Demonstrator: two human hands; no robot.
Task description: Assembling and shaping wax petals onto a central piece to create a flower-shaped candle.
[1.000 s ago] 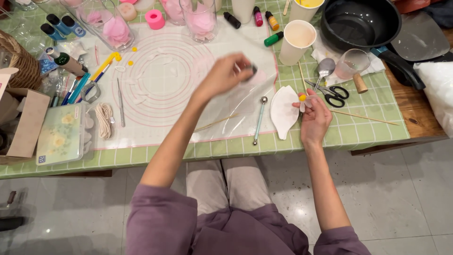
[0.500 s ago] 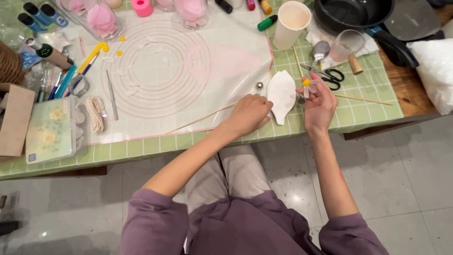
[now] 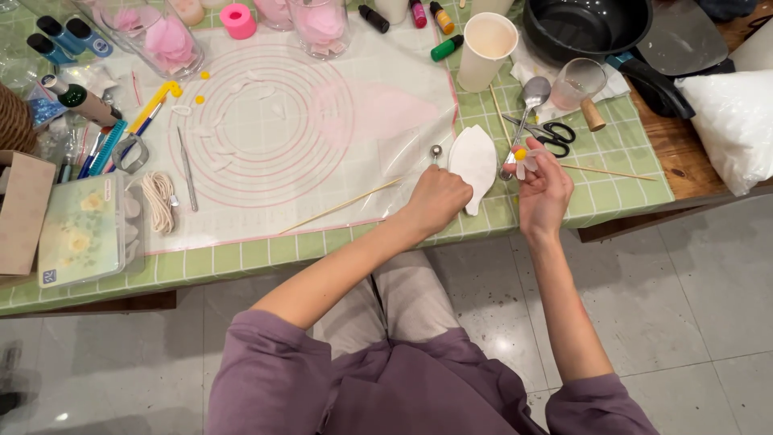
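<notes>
Left hand (image 3: 439,199) touches white petal (image 3: 473,163), apparently; right hand (image 3: 543,189) holds flower (image 3: 523,159).

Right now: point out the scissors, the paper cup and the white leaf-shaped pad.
scissors (image 3: 555,135), head view, on the black handles.
paper cup (image 3: 486,55), head view, on its side wall.
white leaf-shaped pad (image 3: 475,161), head view, on its bare middle.

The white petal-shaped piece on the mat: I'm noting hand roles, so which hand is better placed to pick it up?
Left, probably. The left hand already rests against the white petal-shaped piece, while the right hand is raised beside it, its fingers busy pinching a small flower with a yellow centre.
</notes>
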